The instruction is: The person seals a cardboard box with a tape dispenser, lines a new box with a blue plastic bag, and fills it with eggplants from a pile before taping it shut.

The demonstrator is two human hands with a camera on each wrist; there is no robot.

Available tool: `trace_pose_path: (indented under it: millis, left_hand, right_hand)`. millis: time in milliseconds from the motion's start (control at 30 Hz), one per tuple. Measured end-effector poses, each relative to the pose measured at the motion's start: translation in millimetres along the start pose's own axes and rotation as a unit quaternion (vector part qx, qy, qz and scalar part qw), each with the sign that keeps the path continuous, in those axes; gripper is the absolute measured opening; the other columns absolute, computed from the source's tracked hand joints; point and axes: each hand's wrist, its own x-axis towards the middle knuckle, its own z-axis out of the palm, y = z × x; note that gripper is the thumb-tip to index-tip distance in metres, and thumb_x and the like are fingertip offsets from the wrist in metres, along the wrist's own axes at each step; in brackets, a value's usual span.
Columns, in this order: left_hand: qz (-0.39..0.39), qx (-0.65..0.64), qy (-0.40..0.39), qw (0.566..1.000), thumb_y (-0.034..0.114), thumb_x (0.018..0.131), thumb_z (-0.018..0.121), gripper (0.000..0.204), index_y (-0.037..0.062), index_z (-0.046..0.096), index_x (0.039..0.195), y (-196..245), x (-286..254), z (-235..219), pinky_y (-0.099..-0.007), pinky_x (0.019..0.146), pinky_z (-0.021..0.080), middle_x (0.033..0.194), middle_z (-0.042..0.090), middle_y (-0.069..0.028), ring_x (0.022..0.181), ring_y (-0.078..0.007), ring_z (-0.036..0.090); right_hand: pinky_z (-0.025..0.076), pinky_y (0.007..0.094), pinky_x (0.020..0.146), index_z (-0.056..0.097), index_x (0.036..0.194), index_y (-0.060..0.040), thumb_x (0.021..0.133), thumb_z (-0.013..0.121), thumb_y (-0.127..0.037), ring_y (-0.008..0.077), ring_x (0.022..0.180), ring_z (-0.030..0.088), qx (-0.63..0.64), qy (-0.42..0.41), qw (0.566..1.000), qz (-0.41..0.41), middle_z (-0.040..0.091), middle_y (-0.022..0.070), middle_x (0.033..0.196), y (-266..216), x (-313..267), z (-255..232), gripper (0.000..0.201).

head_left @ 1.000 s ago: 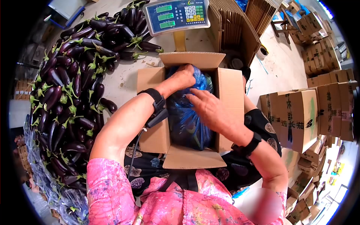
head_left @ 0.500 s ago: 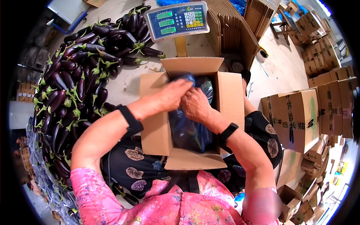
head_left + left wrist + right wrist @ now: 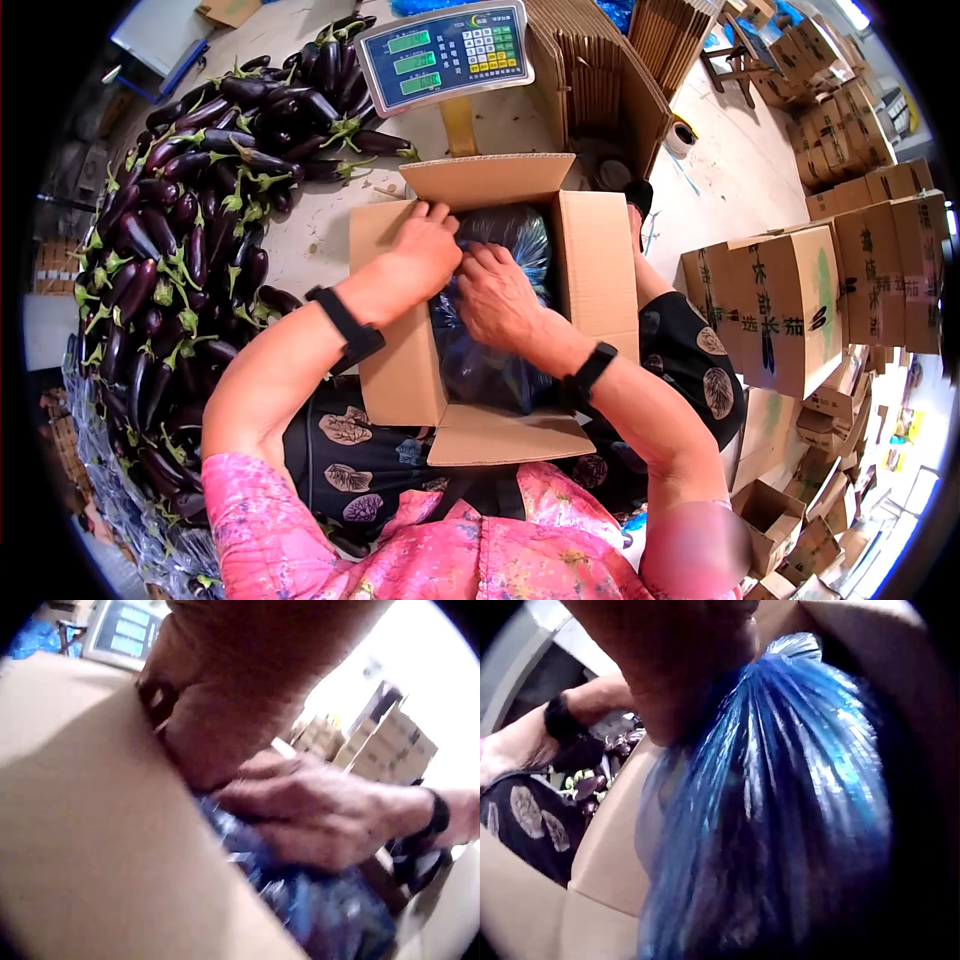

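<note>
An open cardboard box (image 3: 595, 270) holds a blue plastic bag (image 3: 490, 370) with dark contents showing through it. My left hand (image 3: 425, 250) is at the box's back left, its fingers curled at the bag's edge beside the left flap; its fingertips are partly hidden. My right hand (image 3: 497, 300) grips the gathered plastic on top of the bag, close beside the left hand. In the right wrist view, pleats of the bag (image 3: 780, 765) run up to the gripping fingers. The left wrist view shows both hands almost meeting over the bag.
A large heap of eggplants (image 3: 150, 290) lies on the left. Behind the box stands a scale display (image 3: 445, 55), with folded cardboard (image 3: 600, 90) to its right. Printed boxes (image 3: 770, 310) are stacked at the right, and a tape roll (image 3: 681, 135) lies on the floor.
Both hands first worked apart over the bag, then came together at its gathered top. Now the left hand has shifted left to the box's side, while the right stays on the bag.
</note>
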Motion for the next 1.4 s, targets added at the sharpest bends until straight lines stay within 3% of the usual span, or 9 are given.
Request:
trace_pose_path:
  millis: [100,167,267,467,533,800,1000,1233,1400]
  left_hand:
    - [-0.130,-0.279,-0.025,0.951,0.016,0.079,0.070,0.033,0.0091,0.070,0.112,-11.1,-24.4,-69.3,-0.0410,0.094,0.047,0.110,0.062,-0.0116,0.111,-0.0308,0.056]
    - [-0.134,-0.213,0.370,0.894,0.011,0.079,0.071,0.048,0.0060,0.060,0.125,-19.1,-35.5,-85.4,-0.0399,0.090,0.050,0.112,0.060,-0.0142,0.106,-0.0326,0.059]
    - [-0.057,-0.169,0.484,0.857,0.006,0.079,0.069,0.054,0.0057,0.056,0.131,-38.8,-10.5,-84.4,-0.0435,0.087,0.052,0.119,0.061,-0.0171,0.104,-0.0366,0.061]
    - [0.040,-0.392,0.132,0.910,0.008,0.083,0.061,0.051,0.0035,0.054,0.133,-38.4,-7.1,-50.9,-0.0478,0.100,0.047,0.126,0.061,-0.0235,0.120,-0.0394,0.057]
    - [0.109,-0.269,0.153,0.945,0.015,0.088,0.063,0.045,0.0037,0.056,0.130,-18.8,-13.1,-18.1,-0.0455,0.107,0.044,0.138,0.056,-0.0188,0.129,-0.0372,0.052]
    - [0.042,-0.240,0.230,0.942,0.025,0.089,0.067,0.047,0.0014,0.054,0.129,5.0,-25.9,10.8,-0.0479,0.102,0.045,0.147,0.048,-0.0155,0.137,-0.0329,0.045]
    - [0.046,-0.247,0.216,0.944,0.040,0.087,0.070,0.062,-0.0018,0.054,0.129,6.2,-29.3,10.6,-0.0508,0.105,0.041,0.151,0.042,-0.0188,0.141,-0.0361,0.038]
    - [0.046,-0.277,0.109,0.953,0.079,0.065,0.070,0.118,-0.0070,0.043,0.140,20.6,-34.1,-11.0,-0.0533,0.112,0.034,0.154,0.029,-0.0302,0.145,-0.0465,0.026]
    - [0.030,-0.243,0.086,0.966,0.079,0.054,0.076,0.133,-0.0039,0.033,0.149,41.4,-35.6,-2.3,-0.0579,0.114,0.027,0.159,0.017,-0.0295,0.148,-0.0493,0.012]
  right_hand:
    - [0.040,0.0421,0.096,0.070,0.074,-0.0016,0.071,0.064,-0.022,0.0314,0.105,0.056,-0.011,-0.072,0.997,-0.015,0.065,0.0146,0.092,2.2,12.6,8.4,0.022]
    - [0.040,0.0400,0.092,0.070,0.069,-0.0040,0.070,0.063,-0.023,0.0290,0.100,0.055,-0.042,-0.064,0.997,-0.025,0.065,0.0118,0.087,1.8,12.7,11.6,0.020]
    - [0.038,0.0376,0.093,0.075,0.073,-0.0095,0.074,0.060,-0.027,0.0263,0.099,0.054,-0.102,-0.150,0.983,-0.016,0.068,0.0075,0.087,-2.2,18.9,9.4,0.023]
    - [0.040,0.0390,0.090,0.077,0.085,-0.0112,0.071,0.063,-0.021,0.0278,0.100,0.054,-0.118,-0.127,0.985,0.015,0.068,0.0086,0.091,-8.2,22.4,17.4,0.022]
    - [0.041,0.0406,0.089,0.076,0.091,-0.0118,0.069,0.065,-0.017,0.0284,0.103,0.053,-0.072,0.035,0.997,0.013,0.068,0.0091,0.093,-3.7,9.5,48.3,0.025]
    - [0.046,0.0430,0.098,0.058,0.123,0.0007,0.082,0.065,-0.013,0.0360,0.119,0.056,0.154,-0.122,0.980,-0.019,0.056,0.0203,0.133,-39.2,-43.4,-66.4,0.043]
    - [0.046,0.0441,0.102,0.056,0.128,0.0025,0.090,0.069,-0.035,0.0395,0.121,0.055,0.399,-0.391,0.829,0.028,0.058,0.0226,0.129,-57.2,-77.3,-153.7,0.055]
    - [0.051,0.0458,0.060,0.063,0.090,-0.0089,0.087,0.068,-0.019,0.0339,0.073,0.065,0.202,-0.109,0.970,0.081,0.064,0.0086,0.074,-41.6,-91.3,-102.7,0.011]
    - [0.044,0.0479,0.088,0.056,0.114,-0.0056,0.076,0.079,-0.034,0.0386,0.112,0.055,0.068,-0.179,0.970,0.149,0.058,0.0205,0.119,-29.5,-74.9,-90.4,0.053]
